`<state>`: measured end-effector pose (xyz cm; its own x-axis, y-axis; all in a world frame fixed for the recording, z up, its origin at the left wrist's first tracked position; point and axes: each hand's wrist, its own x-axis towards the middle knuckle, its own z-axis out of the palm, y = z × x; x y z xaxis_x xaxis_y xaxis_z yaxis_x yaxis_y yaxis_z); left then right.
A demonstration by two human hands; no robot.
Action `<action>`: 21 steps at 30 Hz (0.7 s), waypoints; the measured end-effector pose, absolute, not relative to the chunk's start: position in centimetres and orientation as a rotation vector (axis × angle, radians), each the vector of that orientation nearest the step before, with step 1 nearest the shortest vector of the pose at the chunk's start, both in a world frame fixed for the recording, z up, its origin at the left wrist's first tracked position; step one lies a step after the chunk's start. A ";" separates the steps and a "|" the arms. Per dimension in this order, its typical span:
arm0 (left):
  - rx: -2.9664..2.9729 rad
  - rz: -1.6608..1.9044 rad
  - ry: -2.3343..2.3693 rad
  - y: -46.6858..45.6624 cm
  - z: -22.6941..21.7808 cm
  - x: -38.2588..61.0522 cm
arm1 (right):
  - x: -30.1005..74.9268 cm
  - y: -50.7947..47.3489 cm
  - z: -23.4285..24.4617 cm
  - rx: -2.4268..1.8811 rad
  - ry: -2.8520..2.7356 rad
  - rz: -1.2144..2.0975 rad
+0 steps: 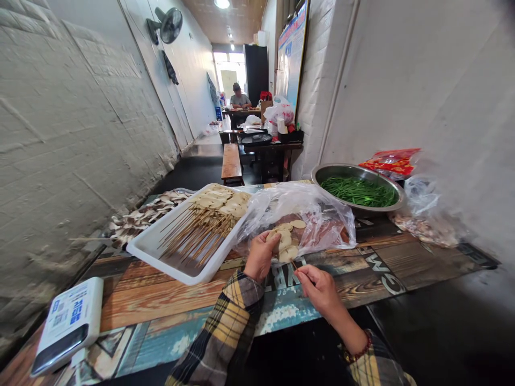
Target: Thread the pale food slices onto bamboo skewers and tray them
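My left hand (260, 256) is closed on pale round slices (286, 240), thumb on top, above the table's near middle. Just to the right, my right hand (318, 287) pinches the lower end of a thin wooden skewer (294, 264) that runs up to the slices. A clear plastic bag (325, 214) lies spread behind both hands, with a few loose slices (298, 224) at its opening. Left of it stands a white tray (161, 267), holding several rows of skewered slices (219, 201) whose bare sticks (193, 236) point toward me.
Sliced mushrooms (151, 209) lie left of the tray. A white box-shaped device (66, 324) sits at the table's near left. On the right are a metal bowl (396, 207) of green stalks (358, 191), a red package (392, 162) and bagged pinkish food (426, 228). A person (240, 100) sits far back.
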<state>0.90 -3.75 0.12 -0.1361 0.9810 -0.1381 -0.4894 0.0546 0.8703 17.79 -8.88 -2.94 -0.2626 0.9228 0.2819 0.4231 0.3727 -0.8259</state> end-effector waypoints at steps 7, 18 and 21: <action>0.703 1.417 1.017 -3.9 -0.1 1.5 | 18.0 -8.7 -3.4 -1.176 -1.831 0.810; 0.719 1.423 0.959 -4.1 0.2 1.7 | 17.8 -8.7 -3.2 -1.190 -1.778 0.862; 0.701 1.455 0.925 -4.0 0.4 1.5 | 17.8 -8.8 -3.2 -1.186 -1.771 0.872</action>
